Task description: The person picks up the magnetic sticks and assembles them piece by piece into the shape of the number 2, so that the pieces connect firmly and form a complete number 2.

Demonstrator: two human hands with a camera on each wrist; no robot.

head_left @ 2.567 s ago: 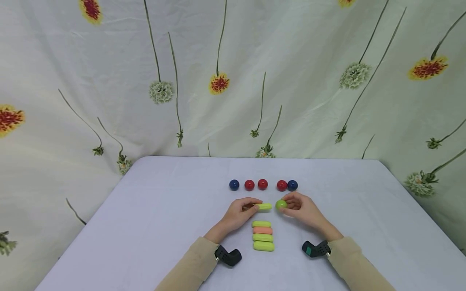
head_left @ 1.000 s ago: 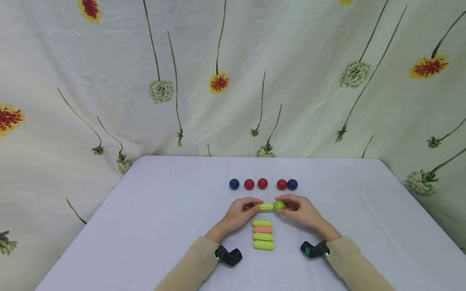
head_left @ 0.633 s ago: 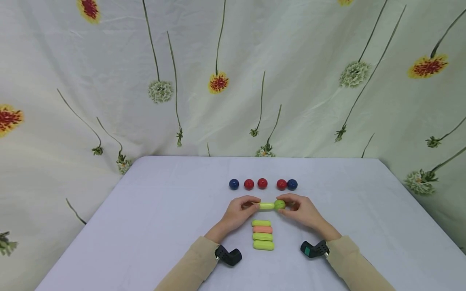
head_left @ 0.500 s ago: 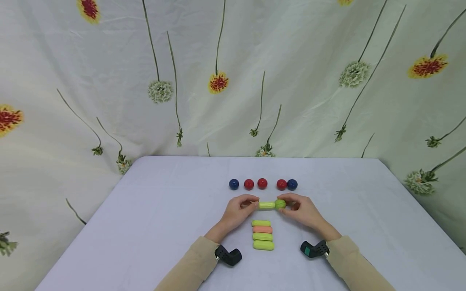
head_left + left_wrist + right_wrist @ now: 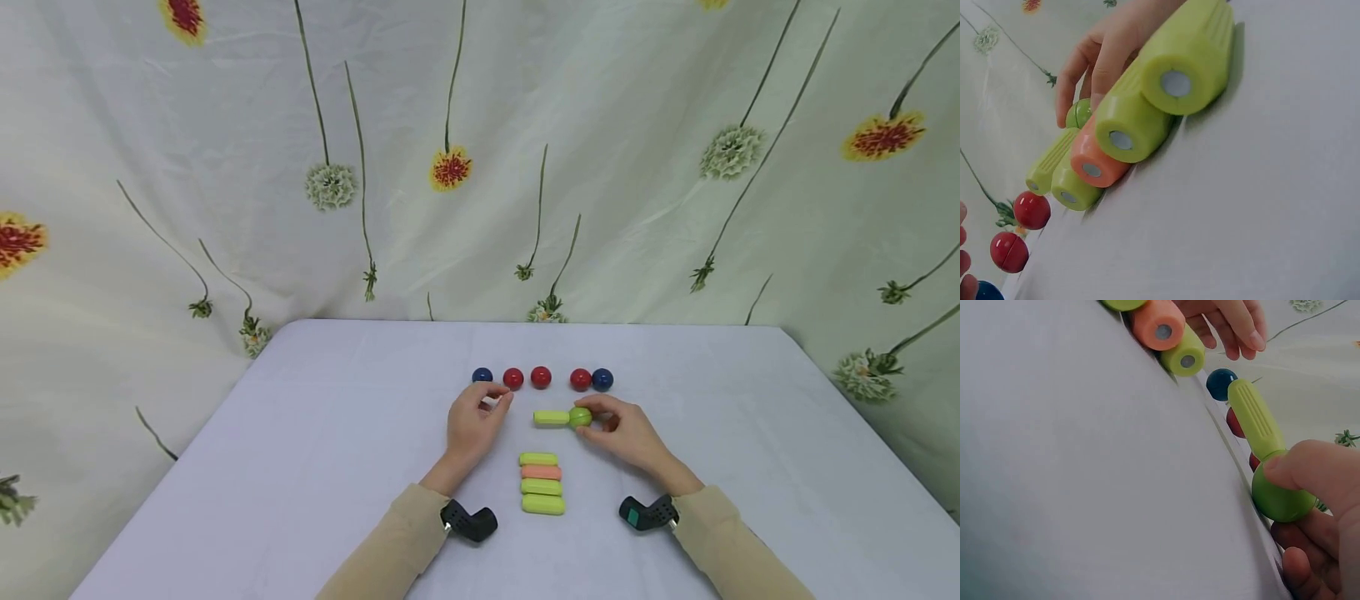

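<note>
My right hand (image 5: 628,432) pinches a green magnetic ball (image 5: 580,417) between thumb and fingers. A yellow-green magnetic stick (image 5: 551,417) is joined to that ball and points left; the right wrist view shows the ball (image 5: 1282,495) and the ribbed stick (image 5: 1255,419) end to end. Away from them, my left hand (image 5: 471,429) holds nothing, its fingers loosely bent just in front of a blue ball (image 5: 482,375), which it partly covers. Beside that ball sits a red ball (image 5: 513,379). Only fingertips (image 5: 965,262) of the left hand show in the left wrist view.
More balls continue the back row: a red one (image 5: 541,377), another red one (image 5: 581,380) and a blue one (image 5: 602,380). Nearer me, several yellow-green sticks (image 5: 543,504) and an orange stick (image 5: 542,472) lie stacked in a column on the white table (image 5: 337,467).
The green ball was brought against the stick, and they joined. My left hand then let go of the stick and moved left and back toward the blue ball. The right hand keeps its hold.
</note>
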